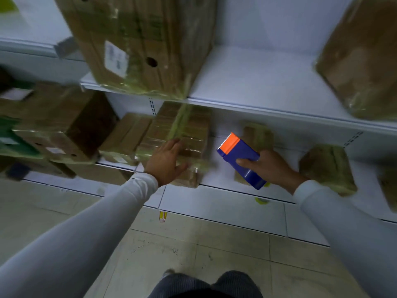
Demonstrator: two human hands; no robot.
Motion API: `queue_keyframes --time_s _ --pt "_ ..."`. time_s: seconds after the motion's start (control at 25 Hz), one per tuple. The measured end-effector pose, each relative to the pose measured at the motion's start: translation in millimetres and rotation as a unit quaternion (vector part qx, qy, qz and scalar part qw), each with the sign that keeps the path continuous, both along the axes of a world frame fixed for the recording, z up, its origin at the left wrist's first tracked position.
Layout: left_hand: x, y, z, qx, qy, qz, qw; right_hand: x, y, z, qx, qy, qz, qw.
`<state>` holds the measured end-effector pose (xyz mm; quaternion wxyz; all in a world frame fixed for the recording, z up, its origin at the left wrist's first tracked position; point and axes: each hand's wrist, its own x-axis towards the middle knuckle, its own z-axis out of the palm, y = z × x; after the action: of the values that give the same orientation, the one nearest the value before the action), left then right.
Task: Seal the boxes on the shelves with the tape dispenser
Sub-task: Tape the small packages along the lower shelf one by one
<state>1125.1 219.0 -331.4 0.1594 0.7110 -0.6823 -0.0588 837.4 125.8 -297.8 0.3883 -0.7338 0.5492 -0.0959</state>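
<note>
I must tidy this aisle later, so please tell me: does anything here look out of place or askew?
Yes. A small yellow and red item lies on the floor tiles below the bottom shelf, and a yellowish scrap lies at that shelf's front edge. The box under the left hand overhangs the edge.

A pale tiled floor [193,250] fills the lower part of the view, speckled with small dark marks near its middle. On it, close to the foot of the white base panel [225,203], lies a small yellow and red scrap [162,216]. Farther right along the same panel, a yellowish, blurred bit [262,200] sits at the floor's edge; what it is cannot be told. At the far left, above the floor, a green item [8,134] shows among blurred shapes. In the top left corner is a yellow-green patch [6,4].
</note>
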Motion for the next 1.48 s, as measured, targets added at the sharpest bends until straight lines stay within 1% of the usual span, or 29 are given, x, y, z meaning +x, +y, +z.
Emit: queue_keyframes --time_s 0.08,0.16,0.28,0.36,0.44,0.52,0.64,0.72,0.8,0.88,0.96,1.0,1.04,1.12,1.2,1.28,1.36,1.4,1.48 --pt "29 13 -2 0.005 0.009 0.008 1.000 27 13 0 0.023 -0.016 -0.017 0.999" --pt "53 18 -5 0.009 0.005 0.001 1.000 51 25 0 0.023 -0.017 -0.031 0.999" --pt "69 9 -9 0.024 -0.012 -0.006 1.000 63 45 -2 0.019 -0.015 -0.041 0.999" --pt "73 -2 -14 0.072 -0.013 0.006 0.997 61 56 -4 0.024 -0.017 -0.054 0.998" --pt "72 -10 -22 0.141 -0.010 0.028 0.990 51 64 -7 0.032 -0.015 -0.061 0.998" --pt "65 -16 -29 0.184 -0.033 0.047 0.981 38 64 -9 0.027 -0.016 -0.071 0.997" --pt "62 -18 -35 0.168 -0.082 0.036 0.982 24 54 -10 0.020 -0.034 -0.088 0.995" --pt "69 -17 -36 0.160 -0.098 0.002 0.982 21 46 -9 0.034 -0.040 -0.075 0.996" --pt "80 -20 -32 0.165 -0.093 -0.038 0.981 23 41 -12 0.056 -0.045 -0.048 0.996" --pt "91 -24 -30 0.177 -0.103 -0.107 0.973 26 39 -16 0.063 -0.061 -0.027 0.996" --pt "109 -28 -26 0.204 -0.074 -0.156 0.964 32 38 -17 0.065 -0.064 -0.024 0.996" --pt "120 -32 -23 0.221 -0.058 -0.164 0.960 35 39 -16 0.066 -0.066 -0.025 0.995" --pt "128 -35 -21 0.224 -0.058 -0.160 0.960 38 42 -14 0.068 -0.067 -0.031 0.995" --pt "135 -46 -12 0.204 -0.069 -0.114 0.970 46 46 -9 0.064 -0.080 -0.062 0.993" --pt "120 -45 -8 0.187 -0.091 -0.076 0.975 58 54 -5 0.061 -0.078 -0.078 0.992" --pt "96 -30 -20 0.174 -0.088 -0.091 0.977 73 66 0 0.059 -0.071 -0.084 0.992" --pt "88 -20 -28 0.177 -0.116 -0.104 0.972 85 75 1 0.050 -0.076 -0.102 0.991" --pt "93 -22 -29 0.180 -0.124 -0.108 0.970 89 79 2 0.043 -0.075 -0.111 0.990" --pt "112 -31 -23 0.188 -0.132 -0.146 0.962 91 85 7 0.037 -0.070 -0.132 0.988"
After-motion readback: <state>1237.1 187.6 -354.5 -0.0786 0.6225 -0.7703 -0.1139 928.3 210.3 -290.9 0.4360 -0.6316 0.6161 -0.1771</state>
